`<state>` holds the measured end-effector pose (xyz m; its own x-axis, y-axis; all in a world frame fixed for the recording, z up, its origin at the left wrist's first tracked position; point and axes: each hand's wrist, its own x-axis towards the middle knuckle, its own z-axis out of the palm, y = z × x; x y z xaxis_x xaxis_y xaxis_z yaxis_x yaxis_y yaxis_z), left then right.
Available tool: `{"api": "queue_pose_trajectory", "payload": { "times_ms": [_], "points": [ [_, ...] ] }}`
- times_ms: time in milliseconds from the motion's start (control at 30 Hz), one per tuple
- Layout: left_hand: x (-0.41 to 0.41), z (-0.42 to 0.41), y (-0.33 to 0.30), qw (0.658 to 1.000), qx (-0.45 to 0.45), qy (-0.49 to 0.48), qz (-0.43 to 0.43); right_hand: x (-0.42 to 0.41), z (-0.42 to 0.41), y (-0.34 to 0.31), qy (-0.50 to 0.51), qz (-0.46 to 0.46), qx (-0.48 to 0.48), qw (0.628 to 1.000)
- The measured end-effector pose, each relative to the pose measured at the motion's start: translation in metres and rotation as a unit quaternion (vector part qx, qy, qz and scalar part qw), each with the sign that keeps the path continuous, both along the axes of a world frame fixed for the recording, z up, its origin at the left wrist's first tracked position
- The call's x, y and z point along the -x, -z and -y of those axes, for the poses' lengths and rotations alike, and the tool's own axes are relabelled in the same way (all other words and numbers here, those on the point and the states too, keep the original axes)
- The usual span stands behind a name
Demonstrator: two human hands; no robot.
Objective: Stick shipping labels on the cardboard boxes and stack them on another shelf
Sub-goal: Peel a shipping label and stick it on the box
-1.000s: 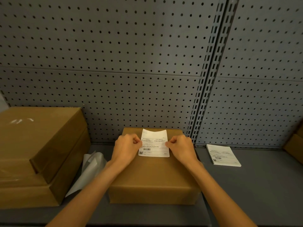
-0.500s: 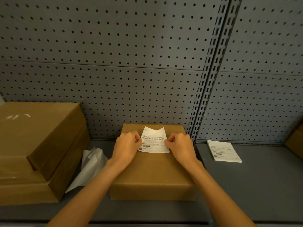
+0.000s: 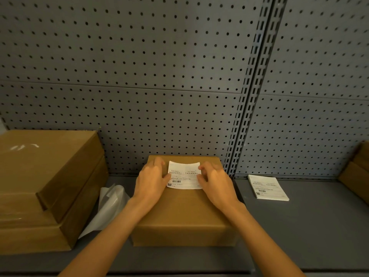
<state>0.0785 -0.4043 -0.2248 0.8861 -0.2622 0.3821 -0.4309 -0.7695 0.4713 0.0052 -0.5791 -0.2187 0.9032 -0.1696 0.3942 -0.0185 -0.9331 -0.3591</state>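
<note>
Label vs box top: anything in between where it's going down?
Nothing visible. The label already lies on the bare top of the middle box, with the left hand and right hand at its side edges. Its far edge curls up slightly.

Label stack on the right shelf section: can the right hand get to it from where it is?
Probably yes. The label stack lies flat in the open, right of the right hand, with only bare shelf between. The hand would first have to leave the label on the cardboard box.
</note>
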Motion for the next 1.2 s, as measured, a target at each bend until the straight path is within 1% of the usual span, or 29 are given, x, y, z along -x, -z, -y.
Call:
{"api": "queue_pose_trajectory", "payload": {
  "times_ms": [67,133,167,233,333,500,700,800,867,1000,1067,1200],
  "points": [
    [0.002,-0.001,0.001,0.997,-0.033,0.065,0.015,0.005,-0.005,-0.001,-0.069,-0.018,0.06,0.996],
    [0.007,-0.002,0.005,0.986,-0.079,0.144,0.007,0.01,-0.012,0.001,-0.125,-0.08,0.078,0.986],
    [0.009,-0.001,0.007,0.98,-0.1,0.172,-0.006,0.011,-0.014,0.004,-0.142,-0.117,0.082,0.98],
    [0.01,-0.002,0.012,0.967,-0.153,0.198,-0.042,0.014,-0.016,0.007,-0.151,-0.173,0.091,0.969],
    [0.009,-0.003,0.014,0.955,-0.207,0.201,-0.068,0.016,-0.014,0.007,-0.15,-0.204,0.101,0.962],
    [0.012,-0.005,0.01,0.95,-0.232,0.195,-0.077,0.018,-0.007,0.009,-0.143,-0.233,0.114,0.955],
    [0.012,-0.005,0.01,0.95,-0.234,0.19,-0.083,0.027,0.007,0.007,-0.102,-0.24,0.094,0.961],
    [0.014,-0.004,0.01,0.951,-0.235,0.186,-0.082,0.03,0.007,0.007,-0.079,-0.219,0.106,0.967],
    [0.015,-0.004,0.009,0.951,-0.234,0.185,-0.082,0.032,0.002,0.005,-0.091,-0.2,0.114,0.969],
    [0.016,-0.003,0.009,0.951,-0.232,0.186,-0.082,0.038,-0.013,0.007,-0.164,-0.212,0.089,0.959],
    [0.016,-0.004,0.009,0.951,-0.232,0.186,-0.083,0.038,-0.013,0.008,-0.164,-0.206,0.092,0.96],
    [0.015,-0.004,0.01,0.952,-0.23,0.186,-0.082,0.044,-0.005,0.006,-0.129,-0.201,0.09,0.967]
  ]
}}
